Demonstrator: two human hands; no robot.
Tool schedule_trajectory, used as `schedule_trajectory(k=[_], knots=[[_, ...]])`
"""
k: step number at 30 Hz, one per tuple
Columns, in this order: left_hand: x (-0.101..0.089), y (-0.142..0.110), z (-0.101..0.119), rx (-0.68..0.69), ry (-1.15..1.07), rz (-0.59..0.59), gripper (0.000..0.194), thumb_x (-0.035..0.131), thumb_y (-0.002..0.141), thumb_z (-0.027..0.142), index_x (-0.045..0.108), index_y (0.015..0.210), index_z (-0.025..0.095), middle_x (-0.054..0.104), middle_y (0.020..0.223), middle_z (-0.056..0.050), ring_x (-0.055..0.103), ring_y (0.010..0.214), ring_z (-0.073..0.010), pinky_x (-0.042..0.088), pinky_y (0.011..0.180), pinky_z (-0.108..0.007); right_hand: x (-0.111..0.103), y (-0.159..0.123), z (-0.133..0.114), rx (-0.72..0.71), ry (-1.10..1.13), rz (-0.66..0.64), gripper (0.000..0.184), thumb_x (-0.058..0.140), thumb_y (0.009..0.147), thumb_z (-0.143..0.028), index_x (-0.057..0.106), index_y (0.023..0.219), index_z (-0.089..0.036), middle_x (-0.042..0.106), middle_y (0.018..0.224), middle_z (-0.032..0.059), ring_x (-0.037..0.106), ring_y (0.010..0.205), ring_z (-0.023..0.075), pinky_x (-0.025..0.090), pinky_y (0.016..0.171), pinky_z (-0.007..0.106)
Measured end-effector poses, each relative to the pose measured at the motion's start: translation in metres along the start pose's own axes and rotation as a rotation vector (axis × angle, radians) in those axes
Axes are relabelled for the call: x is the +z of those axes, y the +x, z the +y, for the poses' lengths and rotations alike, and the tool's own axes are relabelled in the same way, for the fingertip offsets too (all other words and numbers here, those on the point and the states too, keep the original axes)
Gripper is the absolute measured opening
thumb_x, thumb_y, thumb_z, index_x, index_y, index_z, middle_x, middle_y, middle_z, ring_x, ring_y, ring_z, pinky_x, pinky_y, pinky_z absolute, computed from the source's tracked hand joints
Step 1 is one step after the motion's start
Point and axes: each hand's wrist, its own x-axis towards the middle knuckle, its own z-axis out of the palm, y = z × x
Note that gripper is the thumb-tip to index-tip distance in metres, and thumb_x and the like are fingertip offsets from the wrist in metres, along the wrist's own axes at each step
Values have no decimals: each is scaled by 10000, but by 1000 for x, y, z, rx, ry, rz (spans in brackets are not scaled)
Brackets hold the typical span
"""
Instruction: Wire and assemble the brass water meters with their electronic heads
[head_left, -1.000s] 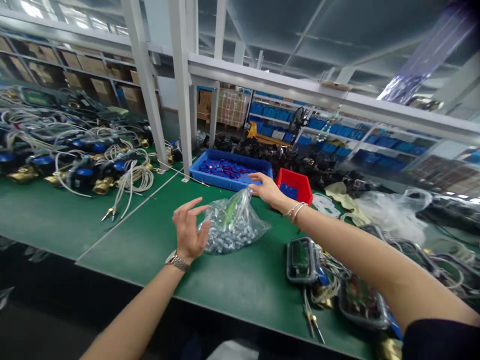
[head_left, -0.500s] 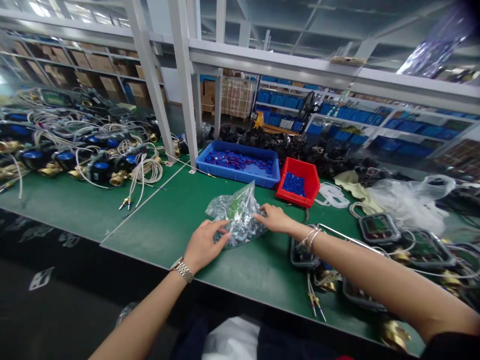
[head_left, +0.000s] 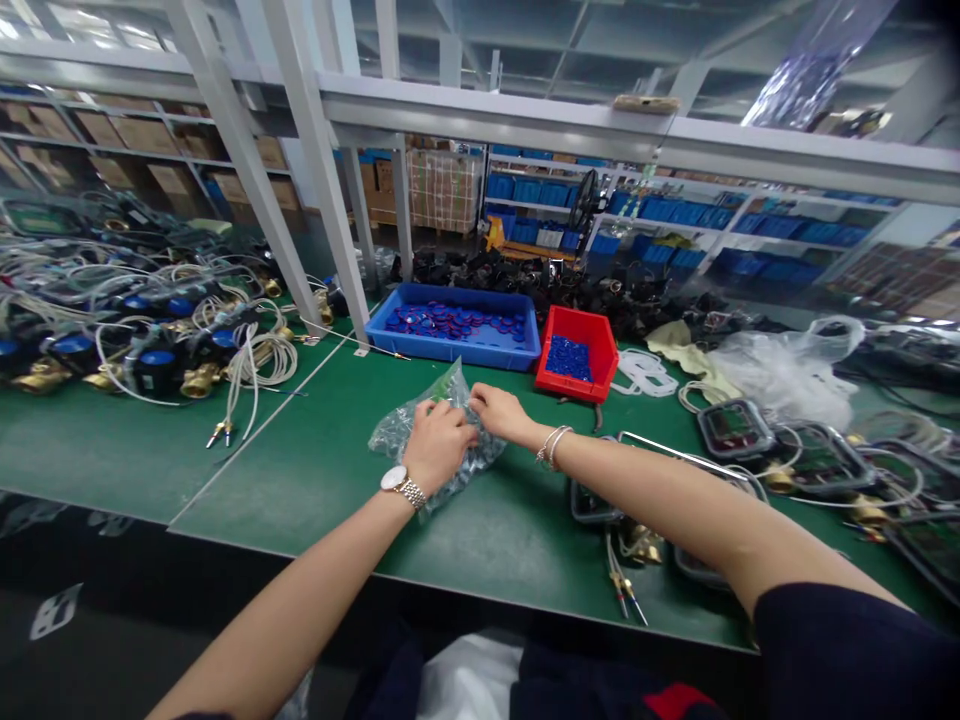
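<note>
At the middle of the green table [head_left: 517, 530], a clear bag [head_left: 394, 432] with many small grey parts inside, lying near the front edge, with its top corner pointing up. Over the bag, the left hand [head_left: 437, 445], back side up, with fingers bent and narrow, touching the plastic; impossible to tell if also pinching it. Just beside, the right hand [head_left: 499, 410], with thumb and fingers curled closely together, holding the bag at its upper right side. On the left wrist, a watch [head_left: 403, 484] with white dial; on the right wrist, thin bracelets [head_left: 553, 446]. On the bag, a green print [head_left: 444, 385], partly hidden and too blurred for reading. Behind the bag, a blue tray [head_left: 457, 352] with blue and red discs [head_left: 435, 320], and next to it, at right, a red bin [head_left: 576, 388] with small blue pieces [head_left: 568, 358]. Right of the bin, flat white parts [head_left: 645, 374]. Far to the left, many meters [head_left: 155, 370] with pale cables [head_left: 270, 358]. Around and below the right forearm, clear-lidded devices [head_left: 735, 428] and cable ends with brass-coloured tips [head_left: 621, 580].
</note>
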Motion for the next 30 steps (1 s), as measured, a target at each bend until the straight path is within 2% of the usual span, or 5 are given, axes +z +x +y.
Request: schedule_trajectory(k=[9,15,22,26,30], knots=[[-4,6,-16,21,20,-65,321,569,972,334,707,711,206,644,842,-66,519,919,-255,352,892,-503,6,18,3,-38,-87,29,310,624,1005,-364,625,1265,-195,647,1253,93,666,1060,224,581,904,420],[-15,-23,-3,45,21,-10,209,583,976,331,722,852,237,672,1229,-53,491,1169,-304,273,1034,-585,-14,35,14,-78,-144,27,333,603,1008,-404,621,1269,-197,627,1289,101,636,1122,246,543,960,460],[-15,-25,0,73,-17,-5,199,554,1002,356,704,927,250,734,1034,-39,530,1120,-290,260,1025,-557,-20,14,9,-313,-220,-64,933,863,671,-434,431,1478,-250,441,1541,162,427,1378,395,397,1082,528],[-21,-23,2,91,-29,-37,248,534,1009,346,649,824,227,696,847,-26,543,944,-240,303,952,-495,-28,9,11,-350,-301,72,752,749,777,-294,451,1458,-177,351,1599,183,219,1494,395,193,1195,548],[-25,-31,5,115,-38,-79,241,521,1004,293,611,795,215,660,799,-25,515,847,-214,316,896,-451,-46,26,24,-266,-358,192,578,718,856,-320,521,1376,-160,487,1478,190,253,1465,383,206,1186,540]])
